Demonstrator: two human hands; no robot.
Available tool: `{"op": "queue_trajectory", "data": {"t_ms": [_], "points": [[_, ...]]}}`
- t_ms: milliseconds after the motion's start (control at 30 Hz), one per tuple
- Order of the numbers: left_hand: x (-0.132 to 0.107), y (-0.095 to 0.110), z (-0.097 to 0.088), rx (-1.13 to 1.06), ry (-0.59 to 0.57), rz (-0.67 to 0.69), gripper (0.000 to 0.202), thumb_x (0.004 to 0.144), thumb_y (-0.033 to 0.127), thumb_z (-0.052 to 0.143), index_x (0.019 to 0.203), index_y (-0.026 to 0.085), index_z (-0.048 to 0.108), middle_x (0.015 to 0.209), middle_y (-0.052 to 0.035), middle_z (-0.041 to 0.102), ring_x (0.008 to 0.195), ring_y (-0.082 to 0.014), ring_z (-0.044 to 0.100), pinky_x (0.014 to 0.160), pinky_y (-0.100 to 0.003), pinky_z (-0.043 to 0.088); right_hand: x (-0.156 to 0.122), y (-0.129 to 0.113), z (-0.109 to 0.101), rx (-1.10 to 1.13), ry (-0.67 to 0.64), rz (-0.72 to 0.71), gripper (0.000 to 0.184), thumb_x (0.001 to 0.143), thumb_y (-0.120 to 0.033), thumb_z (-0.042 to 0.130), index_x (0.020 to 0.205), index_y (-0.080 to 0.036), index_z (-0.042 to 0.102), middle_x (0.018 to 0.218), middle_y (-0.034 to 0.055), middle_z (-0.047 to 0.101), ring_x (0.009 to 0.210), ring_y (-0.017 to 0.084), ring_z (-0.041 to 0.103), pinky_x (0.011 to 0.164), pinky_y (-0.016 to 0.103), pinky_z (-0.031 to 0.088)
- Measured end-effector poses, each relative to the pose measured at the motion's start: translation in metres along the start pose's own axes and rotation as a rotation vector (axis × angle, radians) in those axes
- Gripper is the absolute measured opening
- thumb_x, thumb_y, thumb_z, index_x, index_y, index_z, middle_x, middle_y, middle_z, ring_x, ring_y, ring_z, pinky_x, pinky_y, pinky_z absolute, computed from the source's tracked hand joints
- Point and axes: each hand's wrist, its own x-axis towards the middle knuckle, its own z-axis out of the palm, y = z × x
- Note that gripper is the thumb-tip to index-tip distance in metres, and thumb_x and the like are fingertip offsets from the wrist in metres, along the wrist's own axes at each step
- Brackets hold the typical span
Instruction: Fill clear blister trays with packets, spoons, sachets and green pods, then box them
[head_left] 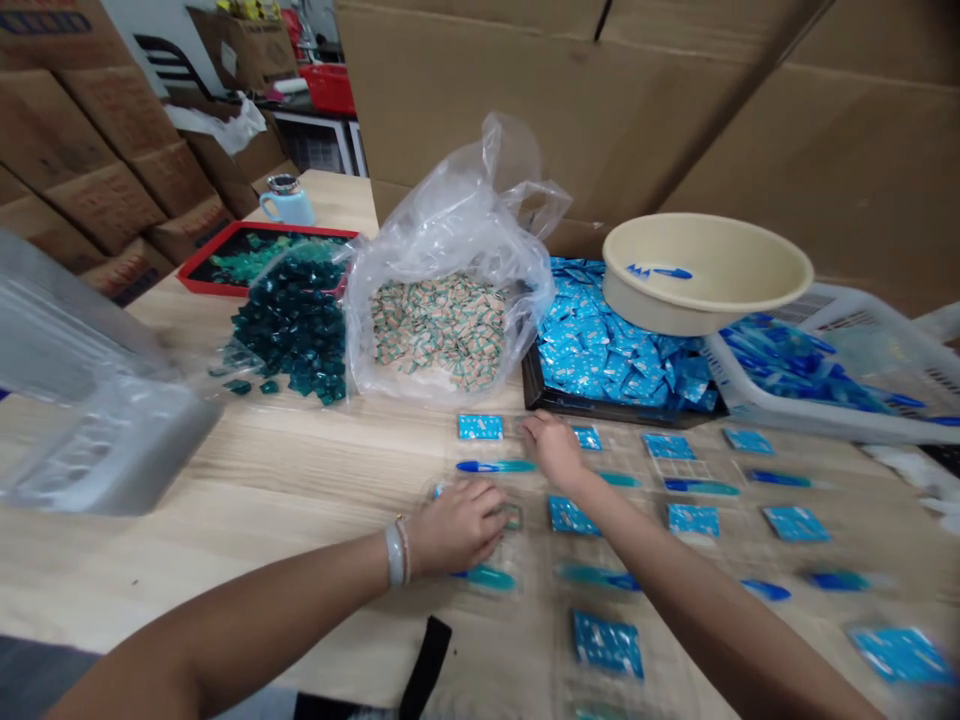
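Note:
My left hand rests knuckles-up on a clear plastic blister sheet on the wooden table, fingers curled down onto a small greenish piece; what it holds I cannot make out. My right hand reaches across to the sheet's far edge, fingers curled down beside a small blue packet. The sheet's pockets hold blue packets and blue pens in rows.
Behind the sheet stand a black tray of blue packets, a beige bowl, a white basket with blue pens, a clear bag of pale packets, and a heap of dark green packets. Stacked clear trays sit left.

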Motion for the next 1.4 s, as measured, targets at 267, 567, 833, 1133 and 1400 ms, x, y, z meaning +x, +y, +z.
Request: {"op": "queue_trajectory", "data": {"t_ms": [267,567,833,1133,1400], "points": [[0.006,-0.043,-0.031,-0.032,0.183,-0.175,0.024,0.082,0.025,0.042,0.102,0.017,0.054,0.103,-0.0081,0.054,0.099,-0.0192,0.046,0.086,-0.033,0.038,0.005,-0.015,-0.018,0.151,0.085,-0.016,0.022,0.081,-0.018,0.039,0.082,-0.016,0.061,0.078,0.0069,0.061,0.073,0.016,0.055,0.064,0.024,0.037],[0.003,-0.203,-0.059,-0.09,0.162,-1.021,0.025,0.08,0.025,0.044,0.079,0.008,0.063,0.073,-0.0111,0.062,0.07,-0.0175,0.057,0.066,-0.027,0.043,0.129,-0.087,-0.015,0.328,0.021,-0.119,0.027,0.078,-0.012,0.041,0.097,-0.018,0.06,0.081,0.0058,0.064,0.074,0.016,0.057,0.066,0.023,0.039],[0.002,-0.199,-0.039,-0.142,0.306,-0.878,0.018,0.074,0.015,0.05,0.089,0.013,0.058,0.088,-0.009,0.059,0.082,-0.0187,0.054,0.074,-0.029,0.042,0.166,-0.11,0.04,0.385,-0.07,-0.204,0.028,0.071,-0.008,0.048,0.093,-0.016,0.061,0.091,0.0088,0.059,0.084,0.018,0.053,0.075,0.027,0.04],[-0.002,-0.192,-0.031,-0.327,0.378,-0.653,0.025,0.076,0.007,0.041,0.091,0.014,0.059,0.086,-0.0057,0.061,0.083,-0.0166,0.054,0.077,-0.028,0.042,0.15,-0.095,0.046,0.636,-0.066,-0.16,0.018,0.065,-0.006,0.043,0.074,-0.017,0.054,0.066,-0.0006,0.053,0.062,0.012,0.048,0.06,0.024,0.038],[-0.004,-0.186,-0.028,-0.231,0.362,-0.676,0.024,0.081,0.014,0.041,0.09,0.012,0.064,0.087,-0.0078,0.058,0.082,-0.0168,0.052,0.075,-0.027,0.042,0.14,-0.103,0.048,0.685,0.044,-0.168,0.015,0.066,-0.007,0.042,0.071,-0.017,0.052,0.067,0.0001,0.052,0.063,0.012,0.047,0.06,0.023,0.037]]}}
